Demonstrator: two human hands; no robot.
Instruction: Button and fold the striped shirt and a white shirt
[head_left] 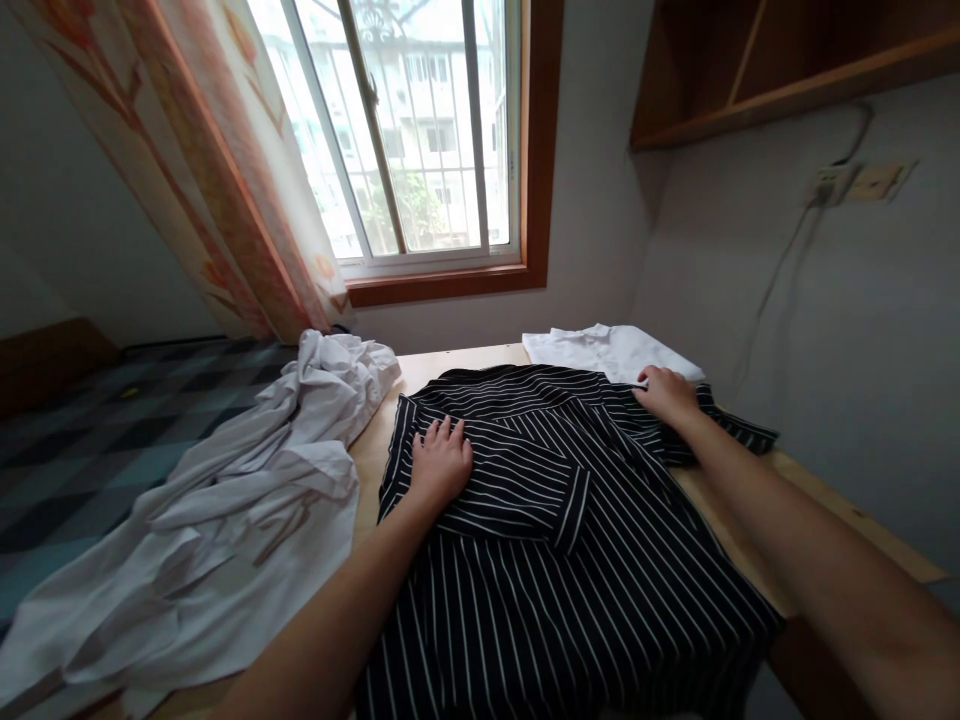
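A black shirt with white stripes [600, 580] lies spread over the wooden table, its lower part reaching past the near edge. Its left sleeve is folded inward across the body, the cuff near the middle. On that folded part my left hand [441, 462] rests flat, fingers spread. My right hand [667, 395] is at the shirt's far right shoulder, fingers closed on the striped cloth. The other sleeve stretches out to the right beneath and beyond that hand. Just behind it lies a folded white garment [600, 350].
Crumpled white clothes [247, 520] cover the table's left side, beside a bed with a checked cover [150, 410]. Bare wood of the table [832, 510] shows at right. A curtain [225, 170] hangs by the window; a wooden shelf [795, 80] juts from the wall above a socket.
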